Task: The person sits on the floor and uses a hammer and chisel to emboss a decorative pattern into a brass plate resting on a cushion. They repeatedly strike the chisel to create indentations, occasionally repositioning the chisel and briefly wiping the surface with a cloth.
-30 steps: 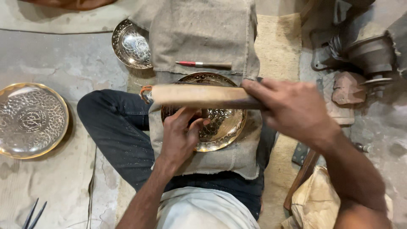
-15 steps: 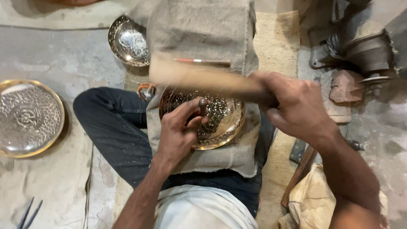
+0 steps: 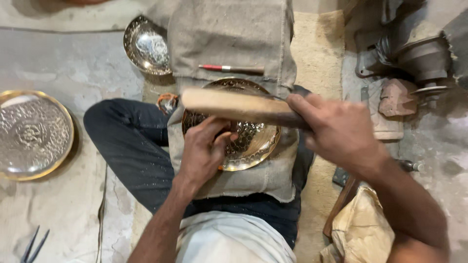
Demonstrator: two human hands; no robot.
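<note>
Both hands busy | right (image 3: 341,131) grips mallet (image 3: 234,107) | left (image 3: 204,151) pinches, perhaps a punch, on plate (image 3: 258,146)

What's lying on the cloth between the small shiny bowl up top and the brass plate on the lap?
In the head view, a red-and-silver pencil lies on the burlap cloth between the small bowl and brass plate.

A single head-worn camera looks steeply down, close over the lap, taking in both hands, the brass plate (image 3: 234,131) and surrounding floor (image 3: 73,63).
</note>
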